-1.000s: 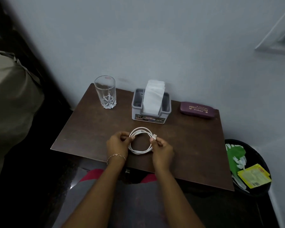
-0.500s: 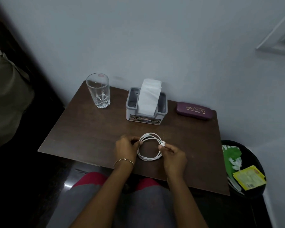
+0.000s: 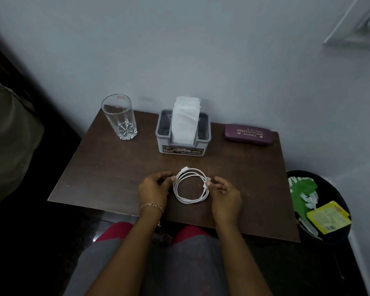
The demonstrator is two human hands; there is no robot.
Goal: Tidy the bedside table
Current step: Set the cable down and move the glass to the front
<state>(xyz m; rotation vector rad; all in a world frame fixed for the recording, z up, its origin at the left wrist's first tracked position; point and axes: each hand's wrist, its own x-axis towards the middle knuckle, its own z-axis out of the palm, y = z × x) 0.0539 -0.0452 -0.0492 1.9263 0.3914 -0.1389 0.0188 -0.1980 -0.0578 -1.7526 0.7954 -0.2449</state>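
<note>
A white cable (image 3: 190, 200) lies coiled in a loop on the dark wooden bedside table (image 3: 107, 167), near its front edge. My left hand (image 3: 154, 189) is at the loop's left side, its curled fingertips pinching the strands. My right hand (image 3: 224, 195) is at the loop's right side, with its thumb pinching the cable just below the USB plug (image 3: 208, 179). The cable's other small plug (image 3: 185, 168) pokes out at the top of the coil.
Along the back by the wall stand a clear glass (image 3: 120, 118), a grey tissue holder (image 3: 183, 144) with white tissues, and a maroon spectacle case (image 3: 248, 134). A black bin (image 3: 338, 195) with wrappers sits right of the table. Bedding lies at the left.
The coiled cable has been shifted slightly right and set flat on the table. The right fingers have loosened around the plug. The view has also drifted.
</note>
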